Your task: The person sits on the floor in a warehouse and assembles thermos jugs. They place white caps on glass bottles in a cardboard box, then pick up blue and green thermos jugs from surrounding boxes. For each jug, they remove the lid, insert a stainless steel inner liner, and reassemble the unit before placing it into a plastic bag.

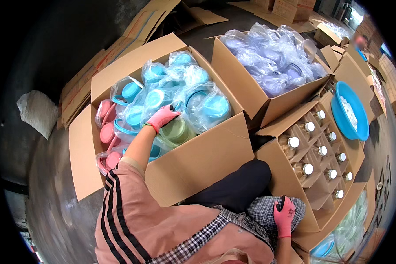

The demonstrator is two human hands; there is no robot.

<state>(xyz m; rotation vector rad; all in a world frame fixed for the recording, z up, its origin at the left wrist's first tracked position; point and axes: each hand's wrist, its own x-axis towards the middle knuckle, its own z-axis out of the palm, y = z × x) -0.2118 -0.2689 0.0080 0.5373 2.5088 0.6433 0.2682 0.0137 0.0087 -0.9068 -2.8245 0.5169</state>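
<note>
My left hand (163,118), in a pink glove with dark fingertips, reaches into an open cardboard box (193,160). Its fingers are closed at a clear plastic bag (185,115), just above a green lidded container (177,132). Around it lie several bagged blue containers (156,99) with round lids. Pink ones (107,133) line the box's left side. My right hand (284,213), gloved in pink too, rests on the checked apron (259,211) over my leg. Its fingers are slightly bent and apart, with nothing seen in them.
Behind stands a box of bagged purple containers (275,57). At right, a divided box (290,176) holds glass jars with white lids (308,169). A blue basin (339,110) of small white pieces leans there. Flattened cardboard (92,70) and a white sack (37,112) are left. A person (361,44) is far right.
</note>
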